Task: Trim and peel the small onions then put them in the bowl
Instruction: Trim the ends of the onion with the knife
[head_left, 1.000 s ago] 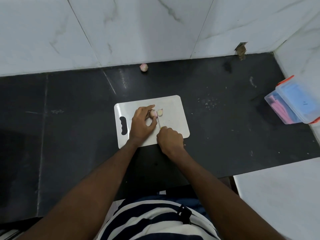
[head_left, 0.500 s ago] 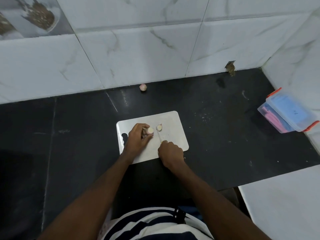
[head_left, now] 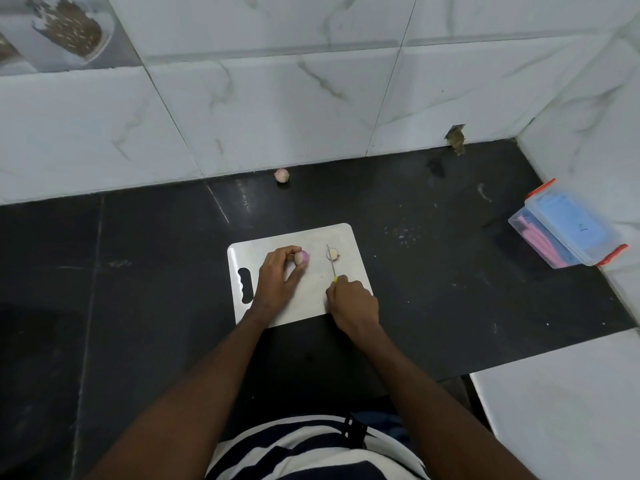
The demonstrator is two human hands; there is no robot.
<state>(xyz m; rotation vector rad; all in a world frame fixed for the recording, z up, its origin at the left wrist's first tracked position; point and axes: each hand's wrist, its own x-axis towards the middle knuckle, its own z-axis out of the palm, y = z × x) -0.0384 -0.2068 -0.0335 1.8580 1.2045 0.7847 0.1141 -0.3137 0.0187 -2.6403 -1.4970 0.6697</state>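
- Two hands are at work over one white cutting board [head_left: 349, 237], which lies on the black counter [head_left: 138, 271] with its handle slot at the left end.
- The left hand [head_left: 277, 278] pinches one small onion [head_left: 302, 257] between thumb and fingertips, narrowly, and holds it at the board's surface near the middle; the onion's pale cut face points left toward the palm, its pink skin to the right.
- The right hand [head_left: 353, 303] is curled tightly round the handle of one knife [head_left: 331, 263] (only a sliver of yellow handle shows past the fingers), with the thin blade pointing away from the person.
- One trimmed-off onion piece [head_left: 333, 253] lies on the board just beside the blade's right side, near its tip; whether they touch I cannot tell.
- One more small onion, the second [head_left: 282, 175], sits on the counter against the foot of the tiled wall, well apart from the board.
- One clear plastic box [head_left: 568, 230] with orange clips rests at the counter's far right by the side wall, blue and pink contents showing through it.
- No bowl is in view.
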